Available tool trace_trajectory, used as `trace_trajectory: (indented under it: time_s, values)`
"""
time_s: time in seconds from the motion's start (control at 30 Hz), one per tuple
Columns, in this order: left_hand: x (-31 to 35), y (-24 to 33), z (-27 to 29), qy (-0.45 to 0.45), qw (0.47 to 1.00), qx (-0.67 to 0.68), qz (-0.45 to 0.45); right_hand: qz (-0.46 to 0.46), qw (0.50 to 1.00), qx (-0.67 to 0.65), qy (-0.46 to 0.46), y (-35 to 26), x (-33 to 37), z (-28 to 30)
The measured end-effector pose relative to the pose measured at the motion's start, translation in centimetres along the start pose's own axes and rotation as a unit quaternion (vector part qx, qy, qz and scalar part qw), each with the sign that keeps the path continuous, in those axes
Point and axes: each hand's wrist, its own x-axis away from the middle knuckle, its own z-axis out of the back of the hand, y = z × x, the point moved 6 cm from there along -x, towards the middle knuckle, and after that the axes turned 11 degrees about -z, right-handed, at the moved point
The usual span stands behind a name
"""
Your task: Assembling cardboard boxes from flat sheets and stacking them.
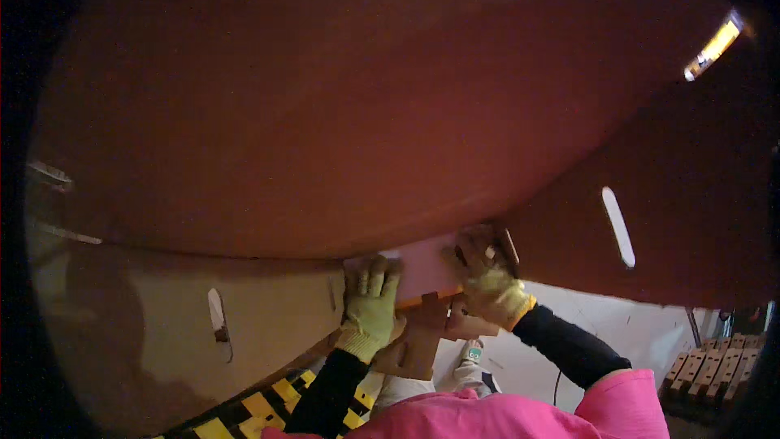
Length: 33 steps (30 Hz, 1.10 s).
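Large brown cardboard-like panels [341, 130] surround my hands like the inside of a big box. My left hand [372, 301], in a pale yellow knit glove, lies with fingers stretched forward at the left end of a pinkish flap [426, 268]. My right hand [490, 280], gloved alike, reaches to the flap's right end, beside the corner of the right panel [569, 219]. Its fingers are dark and blurred, so their grip is unclear. Below the flap, between my wrists, is a notched brown cardboard piece [418, 337].
The left side panel [276, 309] and the right panel have long slots. Yellow-and-black striped pieces [260, 410] lie at lower left. A pale floor [585, 325] shows below right, with stacked slatted wooden pieces [715, 366] at the far right and a dark cable [557, 386].
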Motion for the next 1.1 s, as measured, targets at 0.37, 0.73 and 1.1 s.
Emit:
trace_trajectory:
  time_s: [0.37, 0.73, 1.1]
  values:
    - [-2.9, -1.9, 4.3, 0.029, 0.997, 0.014, -0.076, 0.033, 0.976, -0.030, -0.214, -0.9, -4.5, 3.2]
    - [-10.1, -0.5, 12.9, 0.039, 0.908, 0.414, -0.060, 0.078, 0.984, 0.133, -0.093, -9.0, 2.7, 3.6]
    - [-13.1, 7.6, 6.2, 0.021, 0.959, 0.147, -0.241, 0.353, 0.908, -0.224, -0.024, -13.4, 9.7, 3.6]
